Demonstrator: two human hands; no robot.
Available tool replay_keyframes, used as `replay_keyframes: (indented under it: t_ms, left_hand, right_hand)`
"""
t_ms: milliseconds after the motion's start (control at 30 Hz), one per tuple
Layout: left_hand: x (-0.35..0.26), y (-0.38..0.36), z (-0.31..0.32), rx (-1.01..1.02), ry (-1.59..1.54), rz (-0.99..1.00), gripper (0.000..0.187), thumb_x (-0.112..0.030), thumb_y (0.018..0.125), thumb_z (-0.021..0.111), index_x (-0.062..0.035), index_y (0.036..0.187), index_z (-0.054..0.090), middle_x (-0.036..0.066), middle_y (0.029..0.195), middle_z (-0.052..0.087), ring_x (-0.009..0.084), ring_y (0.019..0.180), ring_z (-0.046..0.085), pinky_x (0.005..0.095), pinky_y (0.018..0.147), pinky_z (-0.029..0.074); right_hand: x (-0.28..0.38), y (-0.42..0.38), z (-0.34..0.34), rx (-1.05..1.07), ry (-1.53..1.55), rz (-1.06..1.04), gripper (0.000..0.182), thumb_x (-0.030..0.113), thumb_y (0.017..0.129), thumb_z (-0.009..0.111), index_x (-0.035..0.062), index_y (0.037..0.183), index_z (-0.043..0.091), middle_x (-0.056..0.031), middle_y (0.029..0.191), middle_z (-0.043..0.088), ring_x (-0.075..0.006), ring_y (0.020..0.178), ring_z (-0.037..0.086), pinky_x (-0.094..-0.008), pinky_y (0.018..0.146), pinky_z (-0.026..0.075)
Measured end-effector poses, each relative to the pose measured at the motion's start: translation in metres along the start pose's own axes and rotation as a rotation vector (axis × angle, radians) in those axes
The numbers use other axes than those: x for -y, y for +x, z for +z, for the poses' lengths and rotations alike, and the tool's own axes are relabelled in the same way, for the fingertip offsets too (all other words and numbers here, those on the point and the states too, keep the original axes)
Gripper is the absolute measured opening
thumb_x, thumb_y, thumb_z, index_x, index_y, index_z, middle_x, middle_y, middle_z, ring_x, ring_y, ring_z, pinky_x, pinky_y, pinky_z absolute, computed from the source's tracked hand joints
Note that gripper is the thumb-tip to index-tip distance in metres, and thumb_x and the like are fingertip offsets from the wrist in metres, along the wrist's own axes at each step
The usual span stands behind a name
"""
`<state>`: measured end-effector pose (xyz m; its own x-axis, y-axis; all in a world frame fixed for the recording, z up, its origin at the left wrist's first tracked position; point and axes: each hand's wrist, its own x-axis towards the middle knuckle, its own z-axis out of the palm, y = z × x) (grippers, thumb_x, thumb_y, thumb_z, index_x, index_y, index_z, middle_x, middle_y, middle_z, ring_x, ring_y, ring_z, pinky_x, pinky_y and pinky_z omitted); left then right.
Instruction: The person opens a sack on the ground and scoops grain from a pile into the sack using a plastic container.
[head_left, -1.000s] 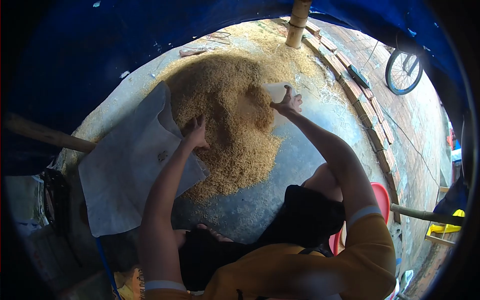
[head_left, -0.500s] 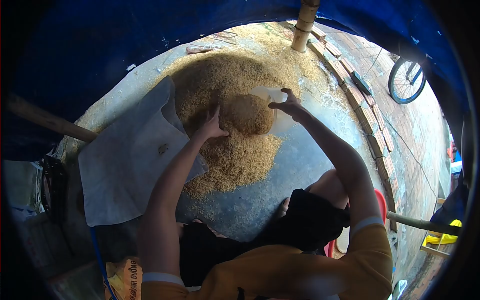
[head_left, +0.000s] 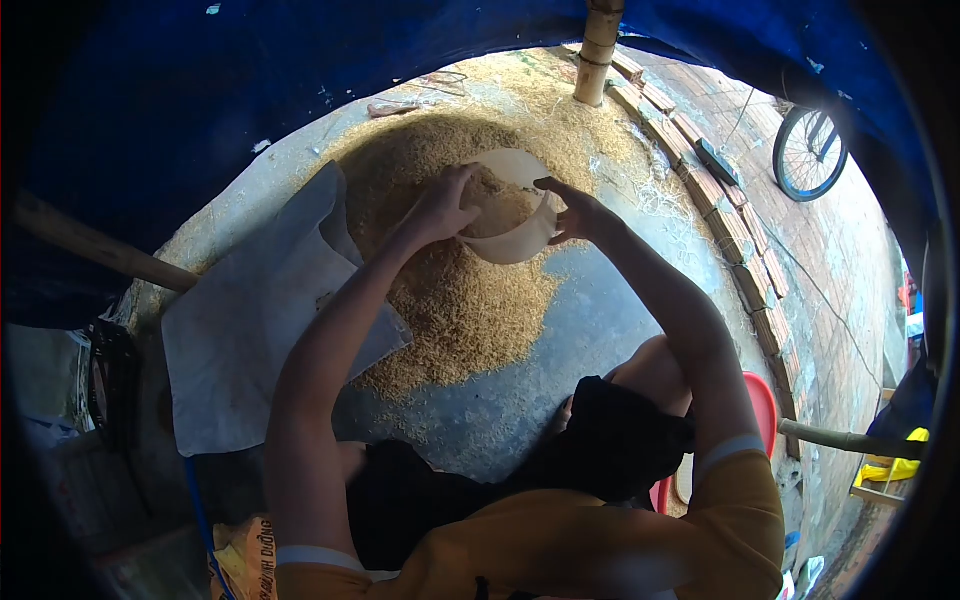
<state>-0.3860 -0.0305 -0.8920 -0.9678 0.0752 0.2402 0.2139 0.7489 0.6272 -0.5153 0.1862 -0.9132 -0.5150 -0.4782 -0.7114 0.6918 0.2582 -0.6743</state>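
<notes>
To do this well, I think you should hold the pale tub with both hands, press gently, and tip it slowly so the husks don't spill. Your right hand grips its right edge, with the thumb over the rim. Your left hand is at its left side, fingers apart; I can't tell if they press on it. The tub sits between your hands, tilted, with husks in it, over the big husk pile.

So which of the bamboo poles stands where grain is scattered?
The upright pole at the top, its foot amid the grain. The left pole ends by the pale sheet; the right pole ends near the red chair.
</notes>
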Motion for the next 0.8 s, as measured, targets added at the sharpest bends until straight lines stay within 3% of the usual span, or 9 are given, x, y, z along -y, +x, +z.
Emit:
replay_keyframes:
  t_ms: [100, 167, 200, 267, 367, 500, 567, 667, 800]
  left_hand:
    - [0.037, -0.009, -0.037, -0.15, 0.213, -0.064, 0.05, -0.015, 0.066, 0.063, -0.0037, 0.112, 0.047, 0.022, 0.113, 0.042, 0.0332, 0.104, 0.043, 0.0405, 0.09, 0.035]
    - [0.061, -0.031, -0.06, -0.089, 0.414, -0.382, 0.051, -0.021, 0.066, 0.063, -0.0091, 0.113, 0.048, 0.022, 0.124, 0.034, 0.0347, 0.115, 0.034, 0.0488, 0.092, 0.032]
    - [0.068, -0.041, -0.066, -0.093, 0.417, -0.392, 0.051, -0.021, 0.066, 0.063, -0.0091, 0.113, 0.048, 0.022, 0.124, 0.034, 0.0347, 0.115, 0.034, 0.0488, 0.092, 0.032]
    - [0.075, -0.067, -0.076, 0.12, 0.803, -0.803, 0.048, -0.024, 0.067, 0.063, -0.0139, 0.112, 0.05, 0.021, 0.133, 0.022, 0.0396, 0.123, 0.02, 0.0579, 0.092, 0.026]
    - [0.089, -0.098, -0.092, 0.17, 0.92, -0.907, 0.048, -0.023, 0.066, 0.063, -0.016, 0.112, 0.051, 0.021, 0.136, 0.012, 0.0451, 0.123, 0.013, 0.0625, 0.091, 0.022]
    - [0.114, -0.116, -0.123, 0.148, 0.802, -1.1, 0.045, -0.024, 0.068, 0.061, -0.0166, 0.112, 0.051, 0.021, 0.132, 0.025, 0.0396, 0.121, 0.026, 0.0557, 0.092, 0.028]
    - [0.123, -0.129, -0.148, 0.213, 0.491, -0.979, 0.044, -0.028, 0.07, 0.06, -0.0126, 0.11, 0.051, 0.02, 0.122, 0.041, 0.0334, 0.113, 0.041, 0.0478, 0.089, 0.035]
    - [0.119, -0.135, -0.156, -0.041, 0.555, -1.129, 0.044, -0.031, 0.071, 0.059, -0.0061, 0.107, 0.052, 0.017, 0.11, 0.052, 0.0296, 0.103, 0.05, 0.0421, 0.084, 0.041]
    - [0.1, -0.152, -0.159, -0.081, 0.66, -1.135, 0.049, -0.035, 0.069, 0.062, -0.0009, 0.103, 0.051, 0.018, 0.108, 0.052, 0.0313, 0.102, 0.05, 0.0412, 0.08, 0.043]
  right_hand:
    - [0.001, 0.0, -0.004, -0.067, -0.034, -0.018, 0.083, 0.038, 0.061, 0.071, 0.0206, 0.128, 0.026, -0.0198, 0.128, 0.024, -0.0418, 0.114, 0.029, -0.0639, 0.089, 0.02]
    - [0.0, 0.001, -0.006, -0.138, -0.103, -0.068, 0.08, 0.038, 0.06, 0.072, 0.024, 0.127, 0.029, -0.0196, 0.127, 0.028, -0.042, 0.11, 0.035, -0.0648, 0.089, 0.018]
    - [-0.001, 0.001, -0.008, -0.129, -0.109, -0.065, 0.08, 0.038, 0.06, 0.072, 0.024, 0.127, 0.029, -0.0196, 0.127, 0.028, -0.042, 0.11, 0.035, -0.0648, 0.089, 0.018]
    - [-0.003, 0.006, -0.01, -0.239, -0.114, -0.038, 0.076, 0.039, 0.061, 0.071, 0.0246, 0.126, 0.032, -0.0187, 0.13, 0.023, -0.0443, 0.112, 0.032, -0.0657, 0.088, 0.016]
    - [-0.002, 0.009, -0.007, -0.212, -0.106, -0.059, 0.076, 0.038, 0.063, 0.07, 0.024, 0.126, 0.032, -0.0198, 0.133, 0.017, -0.0458, 0.116, 0.026, -0.066, 0.088, 0.015]
    - [0.004, 0.008, 0.017, -0.14, -0.069, -0.032, 0.08, 0.037, 0.064, 0.07, 0.0222, 0.129, 0.026, -0.0274, 0.128, 0.021, -0.0445, 0.116, 0.027, -0.0621, 0.091, 0.018]
    - [0.009, 0.0, 0.04, -0.052, 0.051, -0.031, 0.079, 0.037, 0.065, 0.069, 0.0205, 0.129, 0.025, -0.0306, 0.125, 0.022, -0.0431, 0.114, 0.03, -0.0597, 0.092, 0.02]
    - [0.014, -0.009, 0.079, 0.072, 0.03, -0.051, 0.077, 0.038, 0.067, 0.067, 0.0207, 0.129, 0.025, -0.0309, 0.122, 0.025, -0.0424, 0.112, 0.032, -0.0587, 0.093, 0.022]
    - [0.013, -0.023, 0.133, 0.146, -0.101, -0.129, 0.078, 0.04, 0.067, 0.066, 0.0218, 0.13, 0.024, -0.0287, 0.118, 0.031, -0.04, 0.109, 0.037, -0.0573, 0.09, 0.027]
